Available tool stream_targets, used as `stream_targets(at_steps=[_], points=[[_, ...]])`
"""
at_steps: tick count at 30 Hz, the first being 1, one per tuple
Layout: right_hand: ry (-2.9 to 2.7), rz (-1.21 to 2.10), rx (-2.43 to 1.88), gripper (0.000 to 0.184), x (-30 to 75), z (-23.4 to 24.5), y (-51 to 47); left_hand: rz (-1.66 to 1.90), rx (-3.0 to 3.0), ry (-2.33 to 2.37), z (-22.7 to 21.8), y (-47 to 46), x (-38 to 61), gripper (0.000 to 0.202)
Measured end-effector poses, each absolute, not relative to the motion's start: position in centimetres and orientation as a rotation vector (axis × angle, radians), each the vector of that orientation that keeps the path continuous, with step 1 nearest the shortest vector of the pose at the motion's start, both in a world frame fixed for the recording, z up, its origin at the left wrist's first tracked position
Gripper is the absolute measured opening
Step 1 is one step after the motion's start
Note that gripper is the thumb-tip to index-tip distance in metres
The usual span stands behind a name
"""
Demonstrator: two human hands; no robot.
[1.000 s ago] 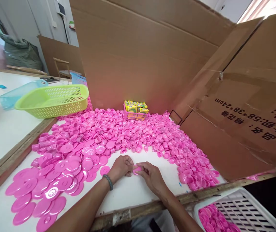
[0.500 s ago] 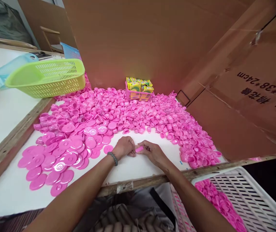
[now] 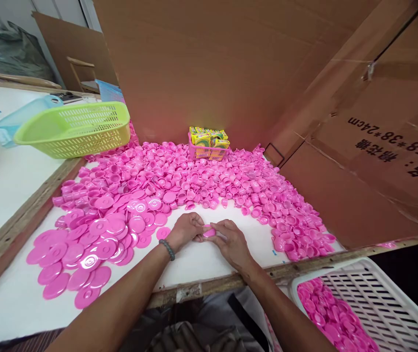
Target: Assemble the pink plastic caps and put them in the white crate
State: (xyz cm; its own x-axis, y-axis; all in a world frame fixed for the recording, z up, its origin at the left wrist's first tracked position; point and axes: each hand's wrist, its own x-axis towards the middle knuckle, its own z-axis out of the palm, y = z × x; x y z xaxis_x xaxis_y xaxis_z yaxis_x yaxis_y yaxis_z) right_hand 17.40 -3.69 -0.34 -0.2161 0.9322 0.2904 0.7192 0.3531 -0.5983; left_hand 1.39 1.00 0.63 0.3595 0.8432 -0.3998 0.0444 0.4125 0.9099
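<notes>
The left hand and right hand were bare, as were both forearms. Round the left wrist sat a bracelet — a single strand of small, round, dark grey-green beads. The clothing at the lap was grey, crossed by a slanting black band — with bunched, dark-striped cloth lower down.

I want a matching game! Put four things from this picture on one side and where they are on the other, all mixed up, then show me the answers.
Things:
1. Single pink piece
2. Beaded bracelet
3. Yellow boxes
4. White basket

Places:
A. In a small pink basket
B. At the lower right of the picture
C. Between the left hand and the right hand
D. Around the left wrist

Pairs: 1-C, 2-D, 3-A, 4-B
</notes>
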Motion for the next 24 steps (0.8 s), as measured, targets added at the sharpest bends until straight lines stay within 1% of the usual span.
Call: stream_targets(at_steps=[2,5,12,14,17,21,24], points=[[-2.089,0.3,-1.486,0.02,17.4,-0.3,-3.8,0.671,1.019,1.086,0.6,1.0,1.4,0.036],[-2.23,0.116,-1.524,0.022,17.2,-0.1,-4.0,0.675,1.02,1.108,0.2,1.0,1.5,0.037],[-2.417,-0.127,-1.526,0.026,16.8,0.2,-3.7,0.632,1.093,1.255,-0.5,1.0,2.0,0.038],[-2.39,-0.101,-1.528,0.025,16.9,0.1,-3.5,0.644,1.114,1.256,-0.4,1.1,2.0,0.038],[-2.248,0.06,-1.486,0.024,17.2,-0.1,-3.3,0.662,1.108,1.195,-0.3,1.1,1.8,0.035],[-2.109,0.285,-1.378,0.036,17.3,-0.4,-3.3,0.676,1.121,1.094,-0.3,1.1,1.3,0.032],[-2.101,0.351,-1.462,0.027,17.0,-0.2,-3.4,0.666,1.118,1.04,-0.3,1.0,1.2,0.031]])
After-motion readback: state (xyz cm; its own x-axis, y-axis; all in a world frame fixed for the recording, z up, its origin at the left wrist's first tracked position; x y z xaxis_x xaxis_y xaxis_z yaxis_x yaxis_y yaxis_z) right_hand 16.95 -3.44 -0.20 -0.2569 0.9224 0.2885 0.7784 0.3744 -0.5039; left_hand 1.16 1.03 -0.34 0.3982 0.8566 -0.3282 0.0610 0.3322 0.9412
